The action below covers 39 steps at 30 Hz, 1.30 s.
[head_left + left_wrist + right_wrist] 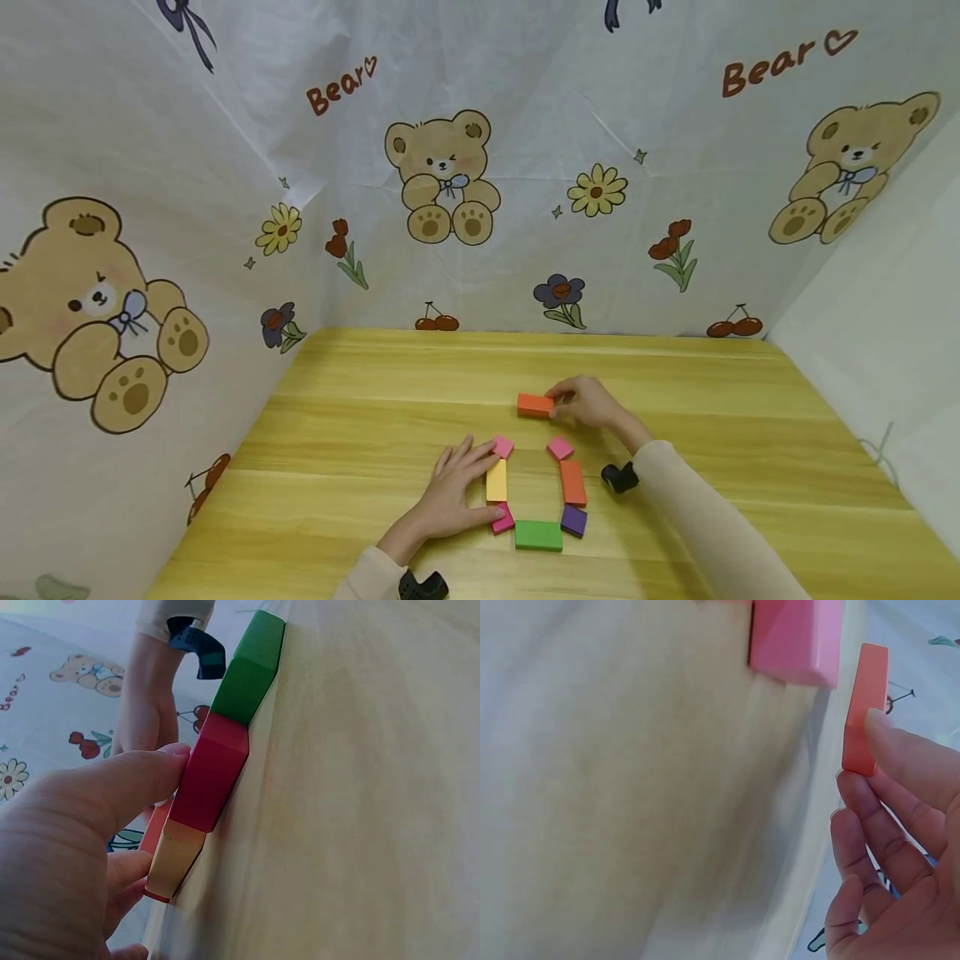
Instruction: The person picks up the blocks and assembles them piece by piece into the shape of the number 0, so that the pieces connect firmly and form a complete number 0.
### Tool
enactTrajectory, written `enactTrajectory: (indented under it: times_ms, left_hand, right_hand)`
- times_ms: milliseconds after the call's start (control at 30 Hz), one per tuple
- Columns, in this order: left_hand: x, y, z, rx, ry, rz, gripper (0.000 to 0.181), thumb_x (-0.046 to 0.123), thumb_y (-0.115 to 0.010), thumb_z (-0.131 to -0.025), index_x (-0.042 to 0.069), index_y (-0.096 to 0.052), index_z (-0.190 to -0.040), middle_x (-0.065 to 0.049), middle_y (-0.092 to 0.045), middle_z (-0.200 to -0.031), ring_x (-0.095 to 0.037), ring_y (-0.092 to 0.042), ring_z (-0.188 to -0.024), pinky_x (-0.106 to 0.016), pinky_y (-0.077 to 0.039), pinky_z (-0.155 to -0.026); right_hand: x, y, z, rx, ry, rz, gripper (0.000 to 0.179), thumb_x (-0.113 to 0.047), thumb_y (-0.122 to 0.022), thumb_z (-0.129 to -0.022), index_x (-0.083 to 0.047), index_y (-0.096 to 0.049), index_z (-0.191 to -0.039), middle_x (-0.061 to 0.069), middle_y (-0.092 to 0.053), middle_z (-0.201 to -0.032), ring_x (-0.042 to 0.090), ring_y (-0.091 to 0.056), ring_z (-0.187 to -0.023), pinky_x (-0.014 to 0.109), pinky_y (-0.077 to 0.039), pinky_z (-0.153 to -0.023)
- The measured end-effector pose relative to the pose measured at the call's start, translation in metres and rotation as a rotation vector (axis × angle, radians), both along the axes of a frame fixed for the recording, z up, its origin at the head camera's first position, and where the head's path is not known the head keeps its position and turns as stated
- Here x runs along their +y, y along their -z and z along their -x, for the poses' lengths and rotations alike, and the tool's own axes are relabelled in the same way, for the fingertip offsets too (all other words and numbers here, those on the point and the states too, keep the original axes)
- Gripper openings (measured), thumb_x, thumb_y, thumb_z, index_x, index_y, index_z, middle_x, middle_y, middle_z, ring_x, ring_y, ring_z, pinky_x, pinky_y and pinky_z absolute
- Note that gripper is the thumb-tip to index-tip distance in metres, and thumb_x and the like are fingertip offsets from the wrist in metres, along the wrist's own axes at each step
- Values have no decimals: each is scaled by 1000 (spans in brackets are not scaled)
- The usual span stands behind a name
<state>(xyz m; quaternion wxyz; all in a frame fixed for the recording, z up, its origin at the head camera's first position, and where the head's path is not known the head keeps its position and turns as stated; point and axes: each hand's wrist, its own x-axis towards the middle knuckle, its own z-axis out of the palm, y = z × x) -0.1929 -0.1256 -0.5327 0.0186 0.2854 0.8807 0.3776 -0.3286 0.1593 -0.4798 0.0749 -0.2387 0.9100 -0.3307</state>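
Note:
My right hand (588, 404) pinches an orange rectangular block (534, 406) by its right end, beyond the other blocks; the right wrist view shows the thumb on its face. My left hand (457, 492) lies with fingers spread, its thumb touching a magenta block (504, 522) and a fingertip at a pink block (503, 447). Between those two stands a yellow block (497, 482). A green block (538, 536) forms the near side of the ring. Along the right side are a purple block (573, 521), an orange-red block (572, 483) and another pink block (559, 448).
The blocks stand on a wood-grain tabletop (360, 417). A white cloth (540, 100) printed with bears and flowers rises behind and beside it. A black wrist device (619, 478) sits by the right sleeve, another black device (423, 586) by the left.

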Motion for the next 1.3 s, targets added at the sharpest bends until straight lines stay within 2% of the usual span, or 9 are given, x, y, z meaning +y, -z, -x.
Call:
enactTrajectory:
  times_ms: [333,633,1100,1300]
  left_hand:
    - [-2,2,-1,-6,-6,-3,76,50,-70,-84,12,-47,-146,-2,-33,-159,-42,-13,-149,-68,-2,-114]
    - [-1,5,0,-2,1,-12,77,50,-70,-84,12,-46,-146,-3,-33,-159,-43,-14,-149,-69,-3,-113]
    - [-1,2,-1,-11,0,-20,75,48,-71,-84,12,-47,-145,-2,-33,-159,-42,-13,-149,-68,-3,-114]
    - [-1,1,-1,-11,-2,-19,76,48,-71,-83,12,-47,-145,-3,-33,-159,-42,-13,-149,-68,-2,-114]
  right_hand:
    - [-3,-2,-21,-51,-2,28,27,-10,-76,-83,-4,-72,-109,6,-70,-93,15,-57,-81,29,-49,-72]
    - [-6,1,-32,-64,-11,14,27,-11,-77,-83,-5,-73,-108,4,-70,-97,15,-58,-84,28,-49,-73]
    - [-12,-2,-35,-95,-36,-33,25,-9,-77,-82,-4,-73,-106,7,-70,-102,16,-58,-86,34,-51,-78]
    - [-11,0,-33,-100,-56,-31,19,-9,-72,-86,-5,-73,-105,7,-71,-102,15,-58,-87,32,-51,-78]
